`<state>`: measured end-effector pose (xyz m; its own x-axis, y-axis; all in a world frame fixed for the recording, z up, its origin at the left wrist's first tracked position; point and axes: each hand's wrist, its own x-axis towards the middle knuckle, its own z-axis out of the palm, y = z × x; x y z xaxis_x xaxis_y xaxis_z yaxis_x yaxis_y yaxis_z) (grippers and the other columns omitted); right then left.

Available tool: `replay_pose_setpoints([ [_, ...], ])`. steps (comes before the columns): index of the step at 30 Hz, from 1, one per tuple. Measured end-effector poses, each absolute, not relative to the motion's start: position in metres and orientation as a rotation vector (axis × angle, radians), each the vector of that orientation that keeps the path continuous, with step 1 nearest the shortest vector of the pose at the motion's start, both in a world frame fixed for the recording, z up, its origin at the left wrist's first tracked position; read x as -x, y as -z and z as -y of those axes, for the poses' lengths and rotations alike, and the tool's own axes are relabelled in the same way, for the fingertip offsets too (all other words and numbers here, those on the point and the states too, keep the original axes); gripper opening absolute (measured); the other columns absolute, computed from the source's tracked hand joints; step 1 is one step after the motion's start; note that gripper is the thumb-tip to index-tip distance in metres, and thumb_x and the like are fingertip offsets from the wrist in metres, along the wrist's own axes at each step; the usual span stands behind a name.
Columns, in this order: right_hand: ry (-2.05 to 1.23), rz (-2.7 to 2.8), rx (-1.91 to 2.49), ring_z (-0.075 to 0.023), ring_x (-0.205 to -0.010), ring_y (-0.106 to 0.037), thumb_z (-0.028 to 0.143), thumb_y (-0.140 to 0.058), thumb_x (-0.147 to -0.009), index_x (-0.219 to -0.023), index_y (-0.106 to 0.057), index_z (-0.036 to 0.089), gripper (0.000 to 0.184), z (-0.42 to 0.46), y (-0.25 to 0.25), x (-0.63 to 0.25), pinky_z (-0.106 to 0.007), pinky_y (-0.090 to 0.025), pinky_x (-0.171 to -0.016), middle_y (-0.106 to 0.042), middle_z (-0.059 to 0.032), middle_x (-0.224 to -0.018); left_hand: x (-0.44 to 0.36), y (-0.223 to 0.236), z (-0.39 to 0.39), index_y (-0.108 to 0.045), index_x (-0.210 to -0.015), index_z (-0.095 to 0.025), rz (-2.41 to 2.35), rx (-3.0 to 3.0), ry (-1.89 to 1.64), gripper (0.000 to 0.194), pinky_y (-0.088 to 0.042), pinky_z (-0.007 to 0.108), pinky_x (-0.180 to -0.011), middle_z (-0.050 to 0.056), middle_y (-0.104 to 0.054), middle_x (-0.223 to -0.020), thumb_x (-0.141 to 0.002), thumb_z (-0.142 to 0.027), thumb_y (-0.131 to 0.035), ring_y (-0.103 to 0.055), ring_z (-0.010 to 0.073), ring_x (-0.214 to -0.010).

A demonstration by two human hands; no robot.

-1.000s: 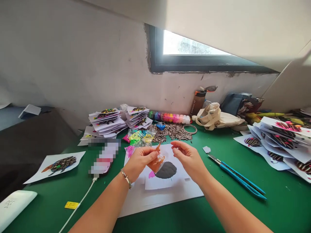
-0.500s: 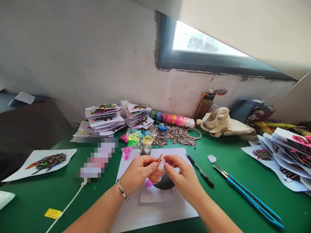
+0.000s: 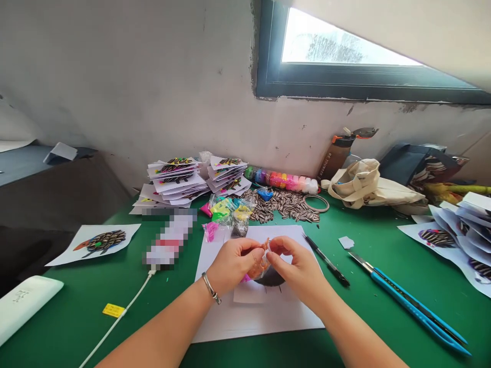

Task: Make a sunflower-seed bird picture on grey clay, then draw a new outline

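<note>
My left hand (image 3: 235, 263), with a bracelet on the wrist, and my right hand (image 3: 295, 268) meet over white paper sheets (image 3: 230, 317). Both pinch the top of a small clear bag of orange clay (image 3: 263, 266), fingers closed on it. Under the bag, on the top sheet, lies a flat dark grey clay patch (image 3: 273, 279) with a bit of pink clay at its left edge. A black pen (image 3: 327, 260) rests just right of my right hand.
Striped sunflower seeds (image 3: 286, 207), small bags of coloured clay (image 3: 226, 214) and a row of clay pots (image 3: 284, 180) lie beyond my hands. Stacks of finished seed pictures (image 3: 180, 181) are at the back left and right. A blue utility knife (image 3: 414, 306) lies at the right, a white charger (image 3: 23, 306) at the left.
My right hand came in from the right and closed on the bag's top beside my left hand. The view shifted, bringing the pen into sight.
</note>
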<state>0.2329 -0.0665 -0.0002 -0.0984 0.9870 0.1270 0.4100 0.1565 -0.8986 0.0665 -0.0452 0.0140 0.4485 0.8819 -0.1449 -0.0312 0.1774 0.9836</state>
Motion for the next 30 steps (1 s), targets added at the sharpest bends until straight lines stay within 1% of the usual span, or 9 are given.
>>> replay_pose_setpoints([
  [4,-1.011,1.608,1.399,-0.0167,-0.080,-0.057,0.028,-0.055,-0.082,-0.081,-0.059,0.021,0.008,0.0676,-0.0023,-0.2323,-0.030,-0.043,-0.076,-0.064,0.0000,-0.083,-0.0658,-0.0104,0.0463,-0.062,-0.073,-0.014,-0.887,-1.248,-0.781,0.030,-0.036,0.025,-0.046,-0.002,-0.051,-0.053,-0.078,-0.043,-0.065,-0.040,0.0091,-0.046],
  [11,-1.024,1.573,1.448,-0.0171,-0.077,-0.054,0.030,-0.055,-0.082,-0.073,-0.053,0.021,0.013,0.0709,-0.0056,-0.2296,-0.031,-0.043,-0.072,-0.060,-0.0001,-0.081,-0.0656,-0.0076,0.0474,-0.064,-0.078,-0.014,-0.958,-1.327,-0.755,0.028,-0.036,0.023,-0.046,-0.002,-0.053,-0.054,-0.082,-0.041,-0.060,-0.043,0.0097,-0.047],
  [15,-0.737,1.692,1.407,-0.0187,-0.079,-0.053,0.028,-0.053,-0.084,-0.075,-0.052,0.021,0.012,0.0729,-0.0028,-0.2283,-0.033,-0.042,-0.072,-0.058,-0.0027,-0.082,-0.0668,-0.0079,0.0477,-0.064,-0.077,-0.014,-0.969,-1.306,-0.775,0.027,-0.036,0.023,-0.044,-0.001,-0.055,-0.056,-0.082,-0.040,-0.060,-0.043,0.0095,-0.047],
  [19,-0.376,1.845,1.352,-0.0222,-0.087,-0.052,0.025,-0.051,-0.087,-0.074,-0.052,0.021,0.013,0.0748,0.0000,-0.2279,-0.038,-0.040,-0.078,-0.060,-0.0065,-0.090,-0.0676,-0.0067,0.0472,-0.063,-0.074,-0.015,-0.969,-1.300,-0.789,0.027,-0.035,0.022,-0.043,-0.002,-0.052,-0.055,-0.082,-0.040,-0.059,-0.041,0.0088,-0.046],
  [21,-0.328,1.856,1.351,-0.0236,-0.091,-0.052,0.024,-0.052,-0.086,-0.071,-0.052,0.020,0.016,0.0748,0.0013,-0.2281,-0.040,-0.040,-0.081,-0.060,-0.0071,-0.091,-0.0681,-0.0065,0.0473,-0.064,-0.075,-0.015,-0.982,-1.308,-0.785,0.026,-0.034,0.022,-0.043,-0.002,-0.052,-0.055,-0.082,-0.039,-0.059,-0.040,0.0088,-0.046],
  [23,-0.423,1.816,1.373,-0.0245,-0.096,-0.052,0.026,-0.055,-0.085,-0.067,-0.052,0.020,0.018,0.0735,0.0029,-0.2283,-0.040,-0.041,-0.084,-0.060,-0.0076,-0.094,-0.0685,-0.0070,0.0477,-0.064,-0.075,-0.015,-0.997,-1.319,-0.776,0.026,-0.033,0.022,-0.043,-0.002,-0.052,-0.055,-0.082,-0.039,-0.058,-0.040,0.0088,-0.045],
  [25,-0.606,1.724,1.406,-0.0250,-0.102,-0.053,0.027,-0.058,-0.082,-0.066,-0.056,0.020,0.017,0.0715,0.0040,-0.2283,-0.041,-0.041,-0.088,-0.060,-0.0079,-0.099,-0.0686,-0.0081,0.0479,-0.063,-0.072,-0.015,-0.999,-1.336,-0.779,0.026,-0.033,0.022,-0.042,-0.002,-0.051,-0.054,-0.082,-0.038,-0.058,-0.040,0.0088,-0.045],
  [27,-0.809,1.605,1.416,-0.0247,-0.107,-0.053,0.028,-0.060,-0.080,-0.070,-0.061,0.021,0.012,0.0700,0.0031,-0.2277,-0.040,-0.040,-0.092,-0.060,-0.0070,-0.105,-0.0682,-0.0096,0.0472,-0.061,-0.068,-0.015,-1.002,-1.354,-0.805,0.026,-0.034,0.022,-0.042,-0.003,-0.050,-0.050,-0.083,-0.037,-0.057,-0.041,0.0090,-0.043],
  [30,-1.074,1.438,1.371,-0.0228,-0.106,-0.054,0.028,-0.060,-0.078,-0.081,-0.066,0.023,0.008,0.0695,-0.0026,-0.2254,-0.037,-0.042,-0.090,-0.060,-0.0043,-0.113,-0.0672,-0.0111,0.0454,-0.063,-0.074,-0.016,-1.065,-1.359,-0.861,0.023,-0.036,0.023,-0.043,-0.003,-0.051,-0.049,-0.083,-0.036,-0.057,-0.044,0.0102,-0.042],
])
